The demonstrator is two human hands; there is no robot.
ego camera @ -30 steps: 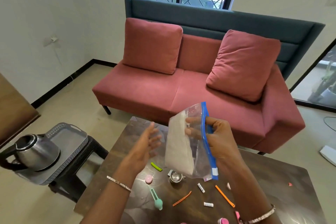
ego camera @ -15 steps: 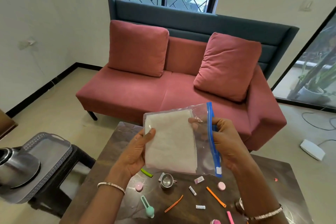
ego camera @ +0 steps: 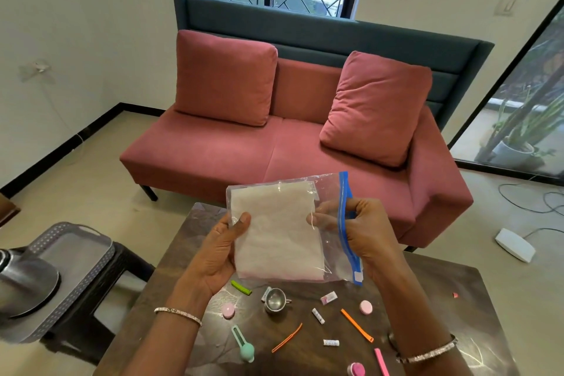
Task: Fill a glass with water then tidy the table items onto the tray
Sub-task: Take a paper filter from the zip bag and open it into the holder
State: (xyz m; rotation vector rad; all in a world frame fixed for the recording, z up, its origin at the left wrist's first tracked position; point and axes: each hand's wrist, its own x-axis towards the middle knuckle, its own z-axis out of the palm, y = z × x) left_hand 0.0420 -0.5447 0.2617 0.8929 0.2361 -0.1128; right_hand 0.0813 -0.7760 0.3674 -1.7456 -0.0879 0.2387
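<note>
A sofa (ego camera: pixel 213 156) with rose-red fabric upholstery, a slate-grey padded back and two plump square cushions fills the far side of the room. In front of it stands a low table (ego camera: pixel 442 299) with a dark, glossy, veined top. To the table's left, on a black stool, sits a grey rectangular plastic tray (ego camera: pixel 76 293) with a perforated rim; a rounded brushed-steel kettle (ego camera: pixel 24 281) rests on it. Held above the table's near side is a clear, crinkled zip bag (ego camera: pixel 331 256) with a blue zipper strip along its right edge and a flat, white, folded fibrous sheet (ego camera: pixel 274 229) inside. The left hand (ego camera: pixel 213 256) grips the bag's left edge, thumb pressed on the front, its other fingers hidden behind. The right hand (ego camera: pixel 366 232) pinches the blue strip with curled fingers. Scattered on the tabletop below lie a small steel cup (ego camera: pixel 274 299), two thin orange strips (ego camera: pixel 356 325), a mint-green clip (ego camera: pixel 242 343), a lime-green clip (ego camera: pixel 241 287), and round pink discs (ego camera: pixel 228 310).
</note>
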